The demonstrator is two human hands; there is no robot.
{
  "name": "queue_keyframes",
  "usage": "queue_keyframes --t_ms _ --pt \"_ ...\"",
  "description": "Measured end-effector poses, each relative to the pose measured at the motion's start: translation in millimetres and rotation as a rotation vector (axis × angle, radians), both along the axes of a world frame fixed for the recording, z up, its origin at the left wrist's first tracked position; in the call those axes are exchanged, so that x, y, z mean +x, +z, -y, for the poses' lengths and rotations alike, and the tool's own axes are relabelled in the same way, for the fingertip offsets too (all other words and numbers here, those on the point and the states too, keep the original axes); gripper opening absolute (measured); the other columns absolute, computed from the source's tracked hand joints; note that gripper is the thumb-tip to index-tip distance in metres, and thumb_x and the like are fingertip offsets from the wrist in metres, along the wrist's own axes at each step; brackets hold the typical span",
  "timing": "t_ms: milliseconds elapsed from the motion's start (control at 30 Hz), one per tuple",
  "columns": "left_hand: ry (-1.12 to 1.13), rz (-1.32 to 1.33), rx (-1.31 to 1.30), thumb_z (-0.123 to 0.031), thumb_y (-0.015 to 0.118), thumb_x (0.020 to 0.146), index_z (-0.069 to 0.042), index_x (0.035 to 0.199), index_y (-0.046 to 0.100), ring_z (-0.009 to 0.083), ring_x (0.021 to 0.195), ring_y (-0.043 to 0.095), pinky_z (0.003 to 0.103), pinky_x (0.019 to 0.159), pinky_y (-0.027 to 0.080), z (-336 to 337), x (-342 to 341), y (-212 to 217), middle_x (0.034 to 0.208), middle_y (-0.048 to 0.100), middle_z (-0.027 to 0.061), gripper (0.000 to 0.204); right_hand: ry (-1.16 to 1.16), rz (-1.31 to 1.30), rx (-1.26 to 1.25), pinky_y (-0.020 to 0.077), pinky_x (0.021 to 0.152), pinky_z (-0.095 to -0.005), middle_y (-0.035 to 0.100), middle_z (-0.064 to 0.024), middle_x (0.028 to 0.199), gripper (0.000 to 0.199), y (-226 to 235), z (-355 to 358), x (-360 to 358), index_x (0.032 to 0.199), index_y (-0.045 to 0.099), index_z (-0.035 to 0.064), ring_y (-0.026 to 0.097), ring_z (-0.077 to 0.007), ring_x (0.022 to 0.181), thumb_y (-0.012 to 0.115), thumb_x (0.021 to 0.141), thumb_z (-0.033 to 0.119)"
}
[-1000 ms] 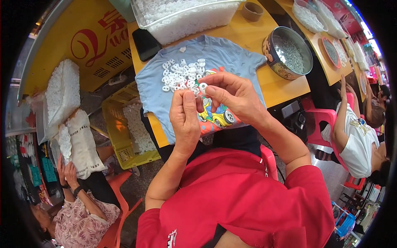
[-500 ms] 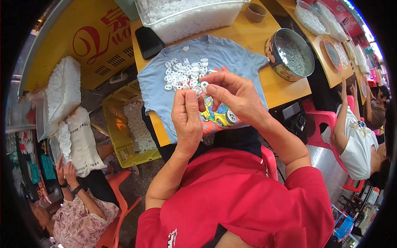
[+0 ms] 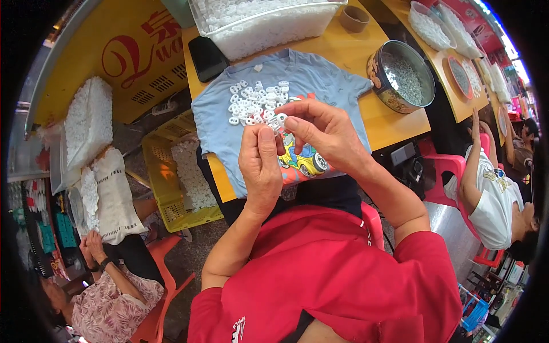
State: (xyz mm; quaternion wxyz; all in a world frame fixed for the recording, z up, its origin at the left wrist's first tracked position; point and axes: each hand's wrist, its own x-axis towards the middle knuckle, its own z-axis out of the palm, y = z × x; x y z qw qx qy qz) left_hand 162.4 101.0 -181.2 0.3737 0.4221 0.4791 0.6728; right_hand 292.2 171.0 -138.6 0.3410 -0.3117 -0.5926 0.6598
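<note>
My left hand (image 3: 260,163) and right hand (image 3: 331,137) meet over a light blue T-shirt (image 3: 326,74) with a car print, spread on the table. Between my right thumb and fingertips is a small white plastic piece (image 3: 282,118) with holes. The left thumb and fingers are pinched right beside it, on what looks like another white piece, mostly hidden by the fingers. Just beyond my fingertips lies a loose pile of two-holed white plastic pieces (image 3: 243,98).
A clear bin (image 3: 274,35) of white pieces and a black phone (image 3: 207,59) stand at the back. To the right sits a round tin (image 3: 377,74) with small metallic parts, near a brown bowl (image 3: 354,18). A yellow crate (image 3: 157,171) stands left. People sit on both sides.
My hands stay together in nearly the same place; the white piece in my right fingertips has turned or shifted slightly. The person at left has moved their hands a little lower.
</note>
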Motion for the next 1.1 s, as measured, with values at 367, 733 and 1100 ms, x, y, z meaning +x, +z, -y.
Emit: queue_keyframes --t_ms 367,733,1100 --pt "0.029 -0.026 -0.005 -0.019 0.044 0.103 -0.004 0.092 0.049 0.0049 0.065 0.043 0.022 0.058 0.038 1 1 0 0.074 0.049 -0.0008 0.019 0.014 -0.022 0.11 0.0519 0.068 -0.0229 0.064 -0.0055 0.098 0.023 -2 4 -7 0.115 0.062 -0.0031 0.061 -0.0088 0.083 0.059 0.095 0.009" --pt "0.132 0.016 0.105 -0.016 0.042 0.104 -0.006 0.088 0.046 0.0044 0.066 0.036 0.021 0.057 0.034 -1 5 -3 0.077 0.043 -0.0035 0.019 0.004 0.017 0.253 0.0498 0.068 -0.0233 0.061 -0.0056 0.091 0.019 4 6 -15 0.11 0.064 -0.0046 0.06 -0.0091 0.08 0.06 0.092 0.002" --pt "0.273 0.083 0.173 -0.018 0.04 0.104 -0.007 0.089 0.043 0.004 0.068 0.037 0.021 0.058 0.034 0 11 2 0.08 0.044 -0.0018 0.019 -0.092 -0.04 0.225 0.0497 0.069 -0.0231 0.064 -0.0068 0.089 0.017 -3 20 -36 0.105 0.066 -0.0032 0.061 -0.0104 0.08 0.062 0.091 0.006"
